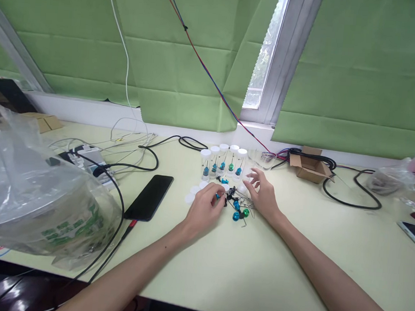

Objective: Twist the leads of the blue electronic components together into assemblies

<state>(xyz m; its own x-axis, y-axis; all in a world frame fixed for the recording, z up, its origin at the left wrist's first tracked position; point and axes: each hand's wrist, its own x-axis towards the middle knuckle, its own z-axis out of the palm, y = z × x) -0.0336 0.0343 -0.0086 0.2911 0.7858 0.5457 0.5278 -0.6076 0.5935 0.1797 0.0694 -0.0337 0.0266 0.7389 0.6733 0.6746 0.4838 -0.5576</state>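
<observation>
My left hand (206,207) is closed in a pinch at the left side of a loose pile of small parts. A small blue part (217,196) shows between its thumb and fingers. Over the pile's right side, my right hand (264,194) has its fingers curved but apart, with nothing visible between them. Blue knob-like pieces (236,216), a green one (246,212), black bits (231,192) and thin bent metal pins (244,222) make up the pile. Behind it stand several clear tubes with white caps (224,147), each holding a blue or green piece.
White round caps (192,195) lie left of the pile. Further left are a black phone (150,198) on a cable and a large bowl in a plastic bag (41,209). A small open cardboard box (309,172) and black cables (355,204) lie at the back right.
</observation>
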